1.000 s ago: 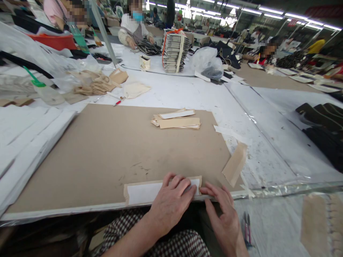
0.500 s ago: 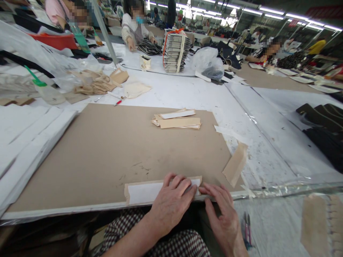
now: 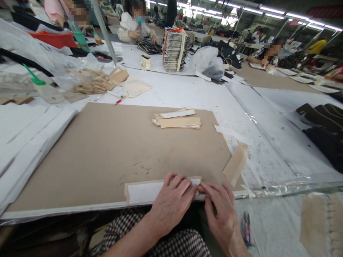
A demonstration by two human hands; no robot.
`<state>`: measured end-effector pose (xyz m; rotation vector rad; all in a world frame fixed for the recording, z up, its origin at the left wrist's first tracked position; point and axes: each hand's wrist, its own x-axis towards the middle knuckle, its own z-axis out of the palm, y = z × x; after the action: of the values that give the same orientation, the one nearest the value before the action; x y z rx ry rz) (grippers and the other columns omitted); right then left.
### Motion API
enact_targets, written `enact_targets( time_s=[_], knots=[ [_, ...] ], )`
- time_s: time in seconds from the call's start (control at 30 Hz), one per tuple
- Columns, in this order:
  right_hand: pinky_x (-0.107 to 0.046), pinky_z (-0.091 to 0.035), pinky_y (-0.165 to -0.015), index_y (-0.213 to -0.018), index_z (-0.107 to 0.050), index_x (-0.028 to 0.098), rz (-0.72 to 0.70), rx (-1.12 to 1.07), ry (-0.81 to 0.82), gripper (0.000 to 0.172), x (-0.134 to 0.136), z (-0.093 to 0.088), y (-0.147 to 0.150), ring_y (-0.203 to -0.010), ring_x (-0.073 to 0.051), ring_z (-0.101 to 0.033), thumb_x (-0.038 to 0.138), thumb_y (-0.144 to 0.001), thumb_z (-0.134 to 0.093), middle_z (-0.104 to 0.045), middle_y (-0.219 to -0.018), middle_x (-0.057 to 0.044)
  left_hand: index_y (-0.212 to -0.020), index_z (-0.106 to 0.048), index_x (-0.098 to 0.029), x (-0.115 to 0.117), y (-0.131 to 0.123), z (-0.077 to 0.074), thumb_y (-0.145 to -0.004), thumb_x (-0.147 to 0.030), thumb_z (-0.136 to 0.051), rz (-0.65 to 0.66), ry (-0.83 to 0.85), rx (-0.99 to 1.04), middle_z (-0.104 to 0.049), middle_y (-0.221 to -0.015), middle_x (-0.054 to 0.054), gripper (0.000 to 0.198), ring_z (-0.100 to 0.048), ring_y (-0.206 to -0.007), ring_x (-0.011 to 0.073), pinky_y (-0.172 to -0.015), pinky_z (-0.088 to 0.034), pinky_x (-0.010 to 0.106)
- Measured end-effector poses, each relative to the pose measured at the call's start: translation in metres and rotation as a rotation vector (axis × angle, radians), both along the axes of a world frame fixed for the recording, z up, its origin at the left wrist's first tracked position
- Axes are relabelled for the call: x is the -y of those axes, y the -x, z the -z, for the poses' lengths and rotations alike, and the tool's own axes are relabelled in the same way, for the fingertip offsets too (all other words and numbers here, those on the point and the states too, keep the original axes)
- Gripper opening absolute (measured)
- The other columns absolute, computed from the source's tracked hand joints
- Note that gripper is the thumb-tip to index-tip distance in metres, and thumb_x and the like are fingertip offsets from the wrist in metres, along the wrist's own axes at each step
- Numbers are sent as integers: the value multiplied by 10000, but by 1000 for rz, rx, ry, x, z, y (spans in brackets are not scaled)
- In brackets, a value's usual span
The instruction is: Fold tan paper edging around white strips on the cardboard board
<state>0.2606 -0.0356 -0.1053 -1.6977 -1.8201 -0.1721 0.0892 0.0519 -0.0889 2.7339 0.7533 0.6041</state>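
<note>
One held strip, one strip pile

I'm in a large factory workshop: rows of fluorescent tubes run overhead, co-workers are busy beyond me, and my white counter bears piled beige strips and a green-nozzled squeeze bottle.

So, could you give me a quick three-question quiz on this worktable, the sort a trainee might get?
1. What is piled near the far edge of the brown board?
A) spoons
B) strips
C) coins

2. True or false: the left hand rests on the near strip.

3. Fill in: the nearest bottle has a ____ cap.

Key: 1. B; 2. True; 3. green
</note>
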Motion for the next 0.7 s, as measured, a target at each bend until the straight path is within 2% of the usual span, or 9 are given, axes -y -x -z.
enact_targets(
  time_s=[0.23, 0.33, 0.43, 0.57, 0.7],
  knots=[
    [-551, -149, -1150, -1373, -450, 180, -157, 233, 96, 545, -2, -15, -12, -1114, -217, -572, 17, -855, -408, -712, -1100, -10, -1221, -552, -214, -1, 0, 0, -991, -252, -484, 1, -10, -21, -620, -1057, 34, 243, -508, -1070, 231, -1011, -326, 467],
    [-571, -101, -1163, -1426, -397, 205, -204, 278, 173, 583, -3, -19, -20, -1166, -220, -544, 34, -869, -407, -695, -1151, 4, -1209, -553, -199, -1, 0, 0, -994, -257, -474, 3, -6, -28, -621, -1071, 40, 236, -506, -1074, 235, -1020, -313, 470],
    [-564, -189, -1150, -1400, -430, 236, -220, 168, 206, 532, -5, -19, -28, -1182, -216, -539, 63, -898, -399, -690, -1148, -10, -1170, -566, -207, -1, -1, 1, -998, -261, -468, 0, 3, -20, -621, -1075, 35, 206, -498, -1089, 233, -1024, -300, 470],
    [-491, -347, -1093, -1178, -582, 263, -190, -93, 143, 314, -9, -16, -33, -1117, -201, -566, 110, -935, -455, -677, -1085, -24, -1145, -574, -216, 0, -1, -1, -997, -261, -472, 0, 23, -8, -620, -1072, 31, 185, -489, -1098, 225, -1024, -295, 464],
    [-482, -383, -1047, -1124, -614, 289, -245, -99, 151, 360, -10, -17, -31, -1024, -195, -563, 58, -911, -438, -614, -1009, -24, -1161, -571, -218, 0, 0, -2, -1002, -271, -462, 1, 24, -7, -621, -1075, 33, 200, -489, -1098, 229, -1024, -293, 464]
  ],
)
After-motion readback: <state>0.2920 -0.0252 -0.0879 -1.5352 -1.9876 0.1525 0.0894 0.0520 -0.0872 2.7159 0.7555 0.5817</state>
